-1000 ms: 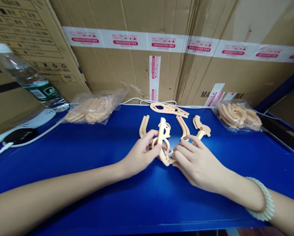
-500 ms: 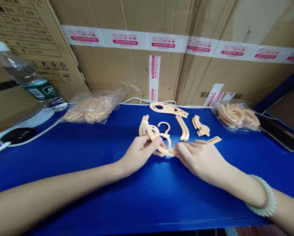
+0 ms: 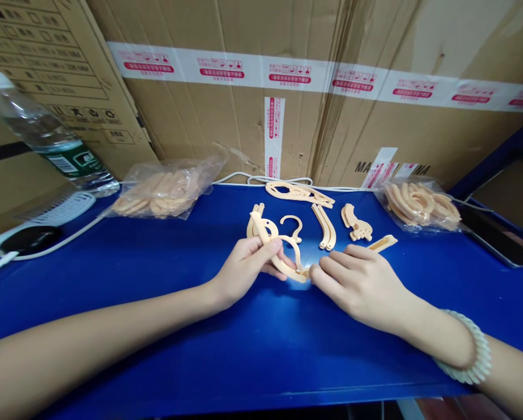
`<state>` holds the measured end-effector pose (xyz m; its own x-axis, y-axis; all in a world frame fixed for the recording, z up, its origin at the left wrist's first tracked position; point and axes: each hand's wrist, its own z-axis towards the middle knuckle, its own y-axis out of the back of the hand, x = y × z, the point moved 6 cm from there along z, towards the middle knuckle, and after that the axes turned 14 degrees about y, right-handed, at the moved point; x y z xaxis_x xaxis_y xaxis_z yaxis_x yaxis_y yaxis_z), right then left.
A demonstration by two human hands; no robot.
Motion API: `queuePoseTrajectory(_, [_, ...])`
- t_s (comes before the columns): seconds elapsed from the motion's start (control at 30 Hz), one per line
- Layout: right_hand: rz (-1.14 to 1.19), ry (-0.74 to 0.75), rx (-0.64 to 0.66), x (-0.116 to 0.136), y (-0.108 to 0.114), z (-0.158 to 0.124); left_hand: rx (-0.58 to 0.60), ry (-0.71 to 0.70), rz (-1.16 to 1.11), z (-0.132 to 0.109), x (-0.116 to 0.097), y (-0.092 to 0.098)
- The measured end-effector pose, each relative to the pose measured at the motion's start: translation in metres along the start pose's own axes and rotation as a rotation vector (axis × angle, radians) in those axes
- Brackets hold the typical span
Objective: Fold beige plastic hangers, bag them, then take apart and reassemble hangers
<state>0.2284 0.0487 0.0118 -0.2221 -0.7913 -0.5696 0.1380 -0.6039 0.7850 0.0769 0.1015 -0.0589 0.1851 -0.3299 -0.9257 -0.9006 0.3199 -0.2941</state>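
Observation:
My left hand (image 3: 248, 262) is closed on a cream plastic curved hanger piece (image 3: 283, 267), pinching it between thumb and fingers. My right hand (image 3: 360, 283) grips a slim cream hanger arm (image 3: 383, 243), whose far end sticks out past the knuckles. The two pieces meet between my hands, though the fingers of my right hand hide how they join. Just beyond them lie a loose hanger hook (image 3: 297, 224) and a pair of curved arms (image 3: 324, 226). More curved arms (image 3: 256, 211) lie partly behind the held piece. Small shaped parts (image 3: 356, 223) rest farther right.
Long cream pieces (image 3: 299, 192) lie at the back near a white cable (image 3: 239, 175). Bags of parts stand left (image 3: 165, 189) and right (image 3: 421, 203). A water bottle (image 3: 64, 146), comb (image 3: 73, 207) and black puck (image 3: 31, 240) sit left; a dark tablet-like device (image 3: 498, 239) right. Cardboard boxes (image 3: 226, 122) wall the back.
My left hand and its piece have shifted slightly left. The right hand has turned a little, and the outer end of its arm piece sits higher and shows more.

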Motion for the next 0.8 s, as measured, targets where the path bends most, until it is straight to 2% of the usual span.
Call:
queuePoseTrajectory(0.1, [0.031, 0.02, -0.053, -0.008, 0.006, -0.004, 0.001, 0.015, -0.064, 0.001, 0.001, 0.0])
queuePoseTrajectory(0.2, [0.186, -0.162, -0.099, -0.04, 0.005, -0.02, 0.02, 0.007, -0.04, 0.0, -0.001, -0.002])
queuePoseTrajectory(0.27, [0.251, -0.235, -0.083, -0.06, -0.001, -0.032, 0.048, 0.01, 0.021, -0.001, -0.001, -0.006])
queuePoseTrajectory(0.37, [0.255, -0.205, -0.009, -0.077, -0.012, -0.041, 0.051, 0.009, 0.058, -0.002, -0.002, -0.007])
queuePoseTrajectory(0.57, [0.442, -0.204, 0.132, -0.078, -0.035, -0.045, 0.04, -0.004, 0.053, -0.002, -0.003, -0.007])
queuePoseTrajectory(0.8, [0.587, -0.278, 0.207, -0.073, -0.036, -0.046, 0.031, 0.004, 0.05, -0.003, -0.004, -0.008])
